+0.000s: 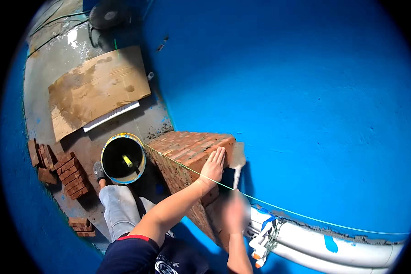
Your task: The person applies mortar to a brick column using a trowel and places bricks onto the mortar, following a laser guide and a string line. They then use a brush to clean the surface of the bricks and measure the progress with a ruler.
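Observation:
My left hand [213,165] lies with its fingers stretched out on a red brick [227,146] at the top end of a narrow brick wall [176,176]. Just right of that brick, my right hand [235,213], smeared by motion, grips a trowel [238,156] by its handle. The trowel's grey blade is up against the brick's end, beside the blue wall. A thin green string line [278,208] runs along the brickwork, passes close by my left wrist and stretches off to the right.
A bucket [140,169] with a yellow-handled tool [127,160] inside stands left of the brickwork. Stacked bricks [72,176] sit further left. Cardboard [98,86] lies beyond, near a fan [108,16]. White pipes [333,244] run along the lower right.

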The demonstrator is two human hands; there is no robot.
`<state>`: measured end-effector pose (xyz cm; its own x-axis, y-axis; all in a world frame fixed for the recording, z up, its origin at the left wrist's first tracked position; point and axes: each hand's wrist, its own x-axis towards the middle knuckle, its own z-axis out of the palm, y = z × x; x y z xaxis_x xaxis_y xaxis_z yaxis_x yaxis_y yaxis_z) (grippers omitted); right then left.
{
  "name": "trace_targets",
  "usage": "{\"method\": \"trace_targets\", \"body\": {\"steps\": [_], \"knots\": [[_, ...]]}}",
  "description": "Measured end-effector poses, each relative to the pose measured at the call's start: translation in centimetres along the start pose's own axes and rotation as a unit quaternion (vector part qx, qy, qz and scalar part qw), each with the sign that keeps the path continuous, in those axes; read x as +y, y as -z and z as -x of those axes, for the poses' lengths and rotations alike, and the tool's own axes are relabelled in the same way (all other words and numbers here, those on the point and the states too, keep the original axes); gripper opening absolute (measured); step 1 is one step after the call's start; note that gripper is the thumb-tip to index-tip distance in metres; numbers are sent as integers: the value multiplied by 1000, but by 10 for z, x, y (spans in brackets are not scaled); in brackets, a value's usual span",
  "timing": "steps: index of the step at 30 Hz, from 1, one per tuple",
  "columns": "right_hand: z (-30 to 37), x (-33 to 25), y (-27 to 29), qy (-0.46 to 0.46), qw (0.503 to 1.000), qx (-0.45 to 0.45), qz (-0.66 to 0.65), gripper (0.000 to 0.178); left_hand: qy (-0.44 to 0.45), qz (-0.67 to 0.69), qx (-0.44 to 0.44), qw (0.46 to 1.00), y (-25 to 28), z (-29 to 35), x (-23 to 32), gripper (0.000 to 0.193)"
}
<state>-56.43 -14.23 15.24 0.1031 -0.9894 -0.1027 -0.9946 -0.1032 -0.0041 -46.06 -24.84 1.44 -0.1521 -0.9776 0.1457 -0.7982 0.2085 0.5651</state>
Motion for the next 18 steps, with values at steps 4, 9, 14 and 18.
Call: {"method": "trace_targets", "body": {"steps": [4, 9, 14, 18], "knots": [[4, 10, -11, 17, 998, 6, 60, 40, -5, -43, 5, 999, 0, -2, -1, 67], [-1, 3, 3, -5, 999, -38, -5, 42, -10, -58, -15, 998, 3, -1, -1, 71], [8, -22, 29, 32, 988, -60, 138, 52, -48, -53, -46, 996, 15, 24, -8, 67], [17, 14, -3, 115, 961, -101, 229, 27, -68, -68, -68, 993, 21, 35, -8, 66]]}}
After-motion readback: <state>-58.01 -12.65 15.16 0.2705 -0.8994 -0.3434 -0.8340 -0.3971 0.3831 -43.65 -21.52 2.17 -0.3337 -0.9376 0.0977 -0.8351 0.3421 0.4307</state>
